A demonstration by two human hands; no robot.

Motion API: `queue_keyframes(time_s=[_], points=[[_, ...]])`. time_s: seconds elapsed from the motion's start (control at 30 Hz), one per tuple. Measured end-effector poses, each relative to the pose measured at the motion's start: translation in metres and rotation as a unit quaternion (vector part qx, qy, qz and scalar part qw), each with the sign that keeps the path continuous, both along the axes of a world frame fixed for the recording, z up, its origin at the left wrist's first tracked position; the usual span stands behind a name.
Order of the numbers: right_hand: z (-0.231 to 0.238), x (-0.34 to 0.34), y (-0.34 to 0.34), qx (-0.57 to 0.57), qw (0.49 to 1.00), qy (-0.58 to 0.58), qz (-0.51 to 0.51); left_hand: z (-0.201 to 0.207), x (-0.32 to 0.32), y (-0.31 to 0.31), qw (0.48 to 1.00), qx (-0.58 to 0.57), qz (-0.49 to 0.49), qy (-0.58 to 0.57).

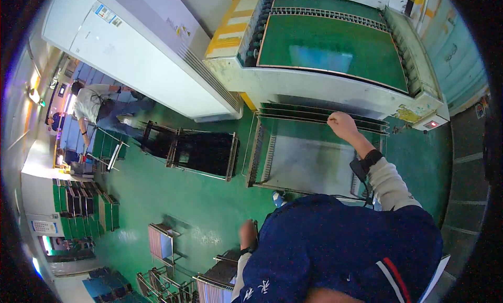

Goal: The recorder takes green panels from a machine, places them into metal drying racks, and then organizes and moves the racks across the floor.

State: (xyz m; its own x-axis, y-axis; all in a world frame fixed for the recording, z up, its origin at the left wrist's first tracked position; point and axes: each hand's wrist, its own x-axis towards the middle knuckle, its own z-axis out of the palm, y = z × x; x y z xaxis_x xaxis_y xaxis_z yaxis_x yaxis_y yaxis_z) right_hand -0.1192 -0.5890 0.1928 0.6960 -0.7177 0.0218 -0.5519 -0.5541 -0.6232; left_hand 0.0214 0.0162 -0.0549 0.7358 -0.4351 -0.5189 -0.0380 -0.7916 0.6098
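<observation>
My right hand point(343, 126), a black band and a small dark device at its wrist, reaches forward over a metal rack point(255, 153). Its fingers are curled in and nothing shows in them. Below and beside it, several thin dark panels point(314, 113) stand on edge in slots at the rack's far side. A pale flat base point(309, 164) fills the nearer part of this rack. My left hand point(248, 234) hangs low at my left side near a smaller cart point(222, 271); its fingers are smeared and hard to read.
Ahead, a roller conveyor machine point(335, 80) carries a large green panel point(330, 46). A tall white cabinet point(136, 56) stands front left. A cart with dark panels point(204, 153) is left of my rack. Farther left another person point(97, 106) bends by a metal frame. More racks stand lower left.
</observation>
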Motion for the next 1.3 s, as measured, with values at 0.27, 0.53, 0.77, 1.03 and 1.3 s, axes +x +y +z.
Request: queue_keyframes(time_s=[0.27,0.53,0.77,1.03,1.3], points=[[-0.004,0.007,0.016,-0.071,0.997,-0.001,0.034,0.008,-0.002,0.007,0.975,-0.061,0.172,0.125],[-0.022,-0.005,0.030,-0.154,0.987,0.000,0.041,0.087,-0.009,-0.037,0.888,-0.128,0.356,0.262],[-0.012,0.000,0.049,-0.157,0.987,-0.001,0.043,0.048,-0.017,-0.001,0.944,-0.224,0.206,0.127],[-0.009,-0.003,0.063,-0.185,0.982,0.017,0.019,0.086,-0.007,-0.023,0.875,-0.155,0.369,0.273],[-0.028,-0.003,0.054,-0.146,0.988,-0.040,0.006,0.095,-0.013,-0.032,0.856,-0.158,0.407,0.278]])
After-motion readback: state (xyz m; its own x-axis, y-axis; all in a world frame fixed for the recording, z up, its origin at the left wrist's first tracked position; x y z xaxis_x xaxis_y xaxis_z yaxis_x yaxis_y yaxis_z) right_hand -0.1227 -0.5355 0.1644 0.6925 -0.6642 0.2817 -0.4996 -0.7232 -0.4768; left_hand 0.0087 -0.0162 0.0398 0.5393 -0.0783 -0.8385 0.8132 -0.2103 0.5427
